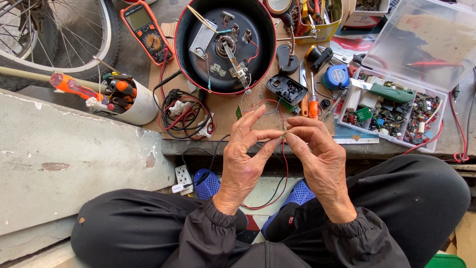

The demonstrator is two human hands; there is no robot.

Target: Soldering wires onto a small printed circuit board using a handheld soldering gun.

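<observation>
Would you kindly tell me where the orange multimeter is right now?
In the head view, the orange multimeter lies at the upper left of the workbench, between the bicycle wheel and the round black appliance base, above the white cup of screwdrivers.

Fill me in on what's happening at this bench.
A seated person holds both hands together, left hand and right hand pinching a tiny part on thin red wires between the fingertips. Beyond them lie an upturned round appliance base, an orange multimeter and an open parts box.
</observation>
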